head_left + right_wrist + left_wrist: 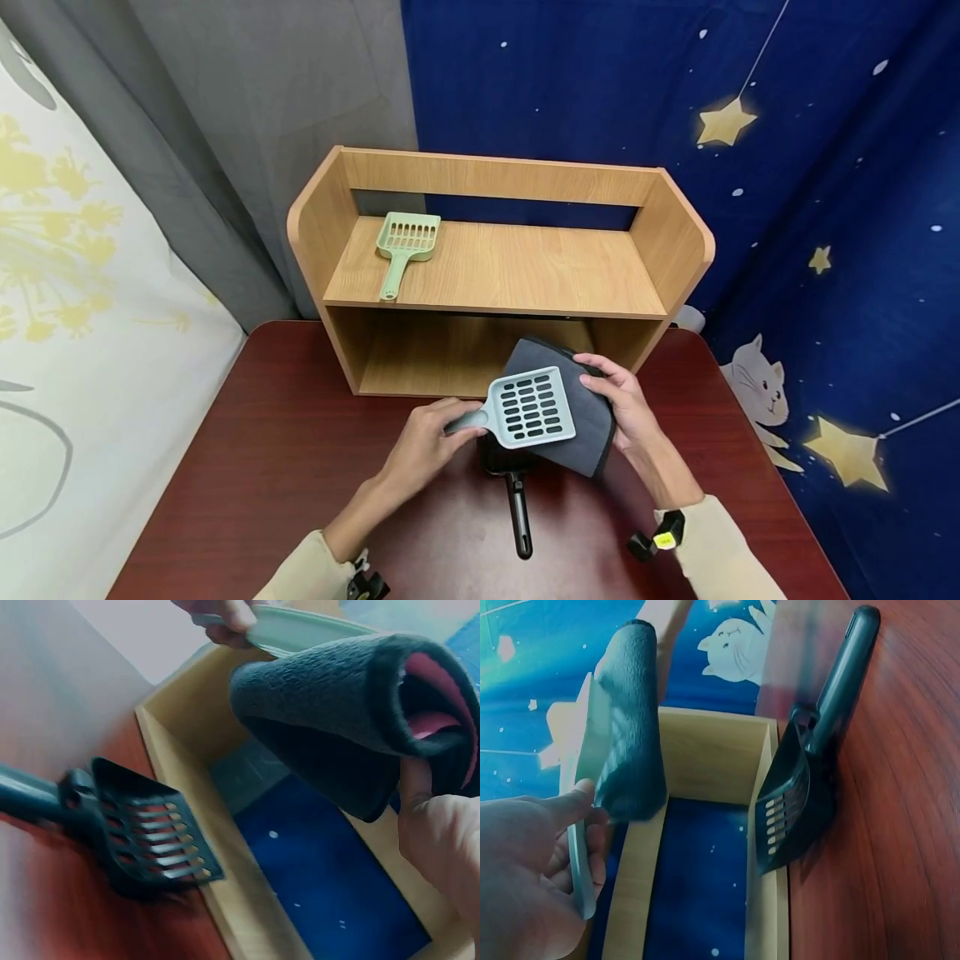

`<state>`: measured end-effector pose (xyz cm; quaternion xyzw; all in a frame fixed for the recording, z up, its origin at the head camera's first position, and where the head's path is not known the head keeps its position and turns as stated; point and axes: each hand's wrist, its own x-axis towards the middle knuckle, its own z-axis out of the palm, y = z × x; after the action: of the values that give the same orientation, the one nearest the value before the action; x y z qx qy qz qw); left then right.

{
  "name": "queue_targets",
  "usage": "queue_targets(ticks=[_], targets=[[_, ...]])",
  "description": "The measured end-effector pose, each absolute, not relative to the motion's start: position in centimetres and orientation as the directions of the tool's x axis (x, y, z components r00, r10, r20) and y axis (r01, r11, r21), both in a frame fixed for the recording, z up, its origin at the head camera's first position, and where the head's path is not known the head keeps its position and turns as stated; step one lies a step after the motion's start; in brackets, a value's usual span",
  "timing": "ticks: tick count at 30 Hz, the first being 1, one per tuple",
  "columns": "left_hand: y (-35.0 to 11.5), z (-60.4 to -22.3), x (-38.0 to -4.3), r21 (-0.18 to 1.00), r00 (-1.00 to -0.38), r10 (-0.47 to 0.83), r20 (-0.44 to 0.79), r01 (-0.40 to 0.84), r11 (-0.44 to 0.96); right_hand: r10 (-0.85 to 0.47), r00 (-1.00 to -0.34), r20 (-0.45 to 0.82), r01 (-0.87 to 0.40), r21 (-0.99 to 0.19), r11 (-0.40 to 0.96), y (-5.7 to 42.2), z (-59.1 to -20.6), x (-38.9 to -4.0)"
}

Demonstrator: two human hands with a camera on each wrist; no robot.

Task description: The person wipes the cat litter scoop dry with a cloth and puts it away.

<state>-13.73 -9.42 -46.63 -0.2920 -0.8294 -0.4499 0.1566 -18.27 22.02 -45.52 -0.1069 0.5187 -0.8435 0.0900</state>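
Note:
In the head view my left hand pinches the handle of a light blue-grey slotted litter scoop. Behind that scoop, my right hand grips a folded dark grey cloth. The right wrist view shows the cloth rolled over in layers, with pink inside and the thumb at its edge. Scoop and cloth overlap in the head view; whether they touch I cannot tell. Below them a black litter scoop lies on the table, its slotted head partly hidden there but visible in the right wrist view.
A two-level wooden shelf stands at the back of the dark red table. On its upper board, at the left, lies a green litter scoop. Curtains hang behind the shelf and at the sides.

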Motion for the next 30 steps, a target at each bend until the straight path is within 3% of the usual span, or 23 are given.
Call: queue_targets(ticks=[13,20,30], targets=[[-8.3,-46.8,-13.5,0.698,-0.798,0.296,0.524,0.602,0.387,-0.354,-0.925,0.140,0.068,-0.855,-0.514,19.5,-47.1,-18.6],[-9.2,-47.0,-13.8,0.665,-0.782,0.296,0.549,0.623,0.412,-0.298,-0.952,0.073,0.092,-0.859,-0.504,20.7,-45.8,-18.3],[-10.0,-47.7,-14.0,0.671,-0.794,0.300,0.528,0.607,0.426,-0.279,-0.951,0.133,0.037,-0.846,-0.531,22.6,-44.5,-18.1]])
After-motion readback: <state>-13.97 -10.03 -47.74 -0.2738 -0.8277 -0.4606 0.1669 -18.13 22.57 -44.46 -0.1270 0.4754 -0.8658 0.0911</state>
